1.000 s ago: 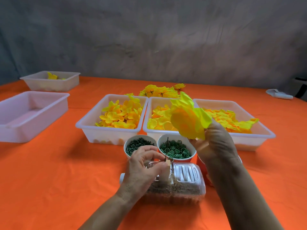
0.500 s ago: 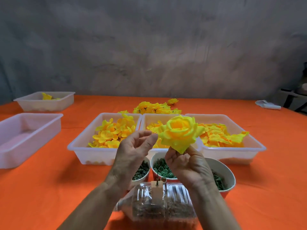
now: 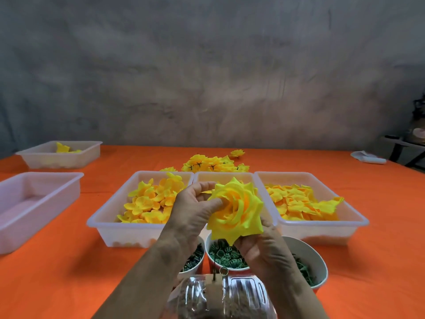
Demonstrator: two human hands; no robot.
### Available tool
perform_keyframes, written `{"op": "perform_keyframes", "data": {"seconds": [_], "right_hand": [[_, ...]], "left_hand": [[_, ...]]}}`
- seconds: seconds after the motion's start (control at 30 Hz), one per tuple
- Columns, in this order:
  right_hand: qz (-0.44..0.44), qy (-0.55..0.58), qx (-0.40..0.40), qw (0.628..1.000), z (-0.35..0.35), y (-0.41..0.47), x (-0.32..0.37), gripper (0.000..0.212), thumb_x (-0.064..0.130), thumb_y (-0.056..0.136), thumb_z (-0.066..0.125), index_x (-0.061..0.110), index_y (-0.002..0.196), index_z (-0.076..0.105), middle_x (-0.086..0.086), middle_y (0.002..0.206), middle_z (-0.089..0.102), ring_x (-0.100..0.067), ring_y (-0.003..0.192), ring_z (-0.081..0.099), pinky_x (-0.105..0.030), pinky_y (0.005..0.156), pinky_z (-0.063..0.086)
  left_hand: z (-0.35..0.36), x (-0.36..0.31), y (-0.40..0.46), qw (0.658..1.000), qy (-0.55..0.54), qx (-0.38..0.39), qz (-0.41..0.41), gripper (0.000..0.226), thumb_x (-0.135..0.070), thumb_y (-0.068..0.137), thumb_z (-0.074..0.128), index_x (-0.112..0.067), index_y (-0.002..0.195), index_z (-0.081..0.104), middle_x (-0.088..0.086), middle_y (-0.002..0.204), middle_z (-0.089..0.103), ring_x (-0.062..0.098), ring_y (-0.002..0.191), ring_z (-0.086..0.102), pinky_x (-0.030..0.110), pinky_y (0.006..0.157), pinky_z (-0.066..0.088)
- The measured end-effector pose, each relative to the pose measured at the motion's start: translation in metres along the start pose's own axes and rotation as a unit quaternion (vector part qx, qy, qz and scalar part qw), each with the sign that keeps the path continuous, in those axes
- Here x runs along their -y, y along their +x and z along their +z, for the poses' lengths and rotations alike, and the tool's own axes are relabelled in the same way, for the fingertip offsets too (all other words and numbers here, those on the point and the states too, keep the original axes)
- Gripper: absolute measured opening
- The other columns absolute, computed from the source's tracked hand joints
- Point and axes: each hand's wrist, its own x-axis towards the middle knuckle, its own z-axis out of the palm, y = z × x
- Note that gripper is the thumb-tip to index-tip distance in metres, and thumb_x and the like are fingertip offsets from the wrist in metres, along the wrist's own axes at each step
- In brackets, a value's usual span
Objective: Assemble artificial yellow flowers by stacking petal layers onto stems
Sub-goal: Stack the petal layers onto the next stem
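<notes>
The orange table (image 3: 69, 261) carries three petal trays (image 3: 119, 226) mid-table. The yellow flower (image 3: 236, 208), held above them, now faces upward. The left hand (image 3: 195, 210), previously apart, now pinches its petals; the right hand (image 3: 259, 247) grips underneath, hiding the stem.

Both forearms bare, left hand (image 3: 195, 212) and right hand (image 3: 264, 247) seemingly ringless (view blurred).
</notes>
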Motion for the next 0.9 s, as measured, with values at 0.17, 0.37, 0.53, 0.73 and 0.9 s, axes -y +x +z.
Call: {"op": "perform_keyframes", "data": {"seconds": [0.17,0.37,0.53,0.73,0.9], "right_hand": [[-0.057,-0.131,0.054,0.988,-0.008,-0.003,0.003,0.034,0.022,0.055,0.089,0.013,0.086,0.078,-0.01,0.089,0.075,-0.019,0.082,0.072,-0.026,0.068,0.057],[-0.101,-0.259,0.009,0.961,-0.016,-0.004,-0.004,0.03,0.042,0.062,0.085,0.018,0.078,0.078,-0.008,0.075,0.072,-0.016,0.066,0.063,-0.028,0.067,0.056],[-0.086,-0.193,0.013,0.977,-0.019,-0.005,-0.009,0.064,0.057,0.03,0.091,0.019,0.08,0.078,-0.005,0.08,0.074,-0.015,0.073,0.068,-0.027,0.072,0.057],[-0.087,-0.18,0.006,0.98,-0.019,-0.008,-0.01,0.058,0.049,0.038,0.092,0.019,0.086,0.078,-0.006,0.092,0.075,-0.018,0.086,0.069,-0.027,0.073,0.057],[-0.089,-0.217,-0.052,0.971,-0.016,-0.005,-0.017,0.011,0.01,0.069,0.07,0.013,0.079,0.076,-0.005,0.078,0.073,-0.017,0.072,0.063,-0.023,0.067,0.056]], "left_hand": [[-0.001,0.0,0.005,0.999,0.042,0.003,0.02,0.032,0.001,0.073,0.075,-0.012,0.1,0.065,0.006,0.095,0.069,0.01,0.08,0.065,0.015,0.057,0.05],[-0.005,-0.002,0.014,0.998,0.037,0.021,-0.044,0.027,0.008,0.076,0.065,-0.01,0.097,0.066,0.014,0.091,0.07,0.024,0.076,0.063,0.03,0.062,0.049],[-0.008,-0.002,0.014,0.99,-0.054,0.052,-0.115,0.023,0.008,0.077,0.064,-0.006,0.095,0.062,0.014,0.086,0.066,0.022,0.071,0.059,0.029,0.054,0.052],[-0.012,-0.002,0.009,0.988,-0.004,0.062,-0.145,0.017,-0.012,0.068,0.077,-0.006,0.078,0.065,0.006,0.069,0.067,0.014,0.052,0.061,0.023,0.045,0.05],[-0.009,0.0,0.011,0.995,-0.056,-0.026,-0.078,0.013,0.002,0.071,0.074,-0.004,0.075,0.062,0.005,0.061,0.067,0.015,0.052,0.062,0.024,0.048,0.053]]}}
